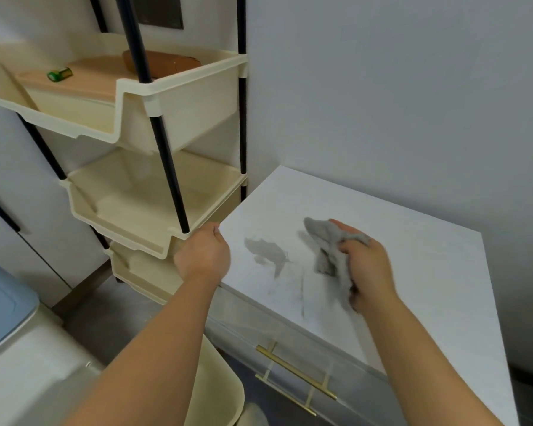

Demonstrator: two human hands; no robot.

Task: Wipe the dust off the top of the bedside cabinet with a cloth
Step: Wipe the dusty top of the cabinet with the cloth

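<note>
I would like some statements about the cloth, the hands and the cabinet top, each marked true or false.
1. The right hand holds the grey cloth. True.
2. The left hand holds a second cloth. False: it holds nothing and sits at the left edge of the cabinet top.
3. A grey dust patch lies between the hands. True.
4. The dust is all wiped off. False: the patch and streaks remain.
5. A green thing lies on the rack's top tray. True.
</note>
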